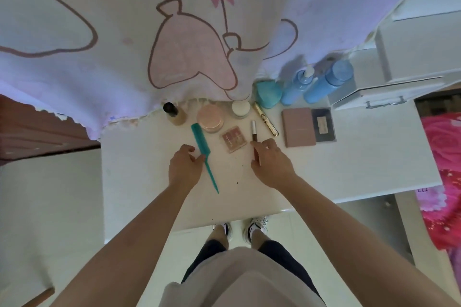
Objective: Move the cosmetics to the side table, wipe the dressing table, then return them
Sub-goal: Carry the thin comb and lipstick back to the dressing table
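Cosmetics lie along the back of the white dressing table (pixel 361 169). My right hand (pixel 270 161) pinches the lower end of a brown-and-silver makeup pencil (pixel 254 132). My left hand (pixel 185 164) hovers with loosely curled fingers, its thumb touching the left side of a teal tail comb (pixel 202 142) that lies flat. Between the hands sits a small pink blush compact (pixel 234 142). Behind are a foundation bottle (pixel 175 115), a pink powder jar (pixel 210 118), a white jar (pixel 240 108) and a gold mascara tube (pixel 266 120).
A pink palette (pixel 298 127) and a dark palette (pixel 323 124) lie to the right. A teal container (pixel 268 93) and two blue bottles (pixel 298 85) (pixel 329 79) stand by a white drawer box (pixel 399 70). A printed cloth (pixel 174 32) hangs behind. Pink bedding (pixel 444 157) borders the right.
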Demonstrator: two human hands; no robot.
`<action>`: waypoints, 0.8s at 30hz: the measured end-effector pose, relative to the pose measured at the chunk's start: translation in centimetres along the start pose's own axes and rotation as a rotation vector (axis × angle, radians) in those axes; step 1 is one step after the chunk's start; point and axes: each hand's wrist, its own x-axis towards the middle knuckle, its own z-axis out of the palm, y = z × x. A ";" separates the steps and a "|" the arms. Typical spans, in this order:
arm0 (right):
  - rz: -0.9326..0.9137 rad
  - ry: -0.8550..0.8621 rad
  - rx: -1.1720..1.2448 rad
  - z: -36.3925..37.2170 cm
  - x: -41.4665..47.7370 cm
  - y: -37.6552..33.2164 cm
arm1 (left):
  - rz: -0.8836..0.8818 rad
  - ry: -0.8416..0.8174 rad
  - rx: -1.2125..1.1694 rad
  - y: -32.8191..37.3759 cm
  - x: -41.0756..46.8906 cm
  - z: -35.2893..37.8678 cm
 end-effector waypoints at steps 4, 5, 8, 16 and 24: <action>-0.059 0.129 -0.020 -2.7 -1.0 -0.8 | 0.162 0.111 0.187 0.7 -1.5 -3.3; -0.080 0.165 -0.021 -3.6 -1.1 -1.2 | 0.221 0.160 0.240 0.9 -1.9 -4.4; -0.149 0.231 -0.049 -6.1 -1.4 -2.5 | 0.342 0.336 0.349 1.2 -3.7 -7.6; -0.440 0.264 0.033 -6.0 -3.4 -6.9 | 0.098 0.526 0.298 -2.9 -14.4 -9.5; -0.907 0.174 -0.019 1.2 -10.5 -19.2 | -0.235 0.702 0.404 -12.0 -28.5 -14.1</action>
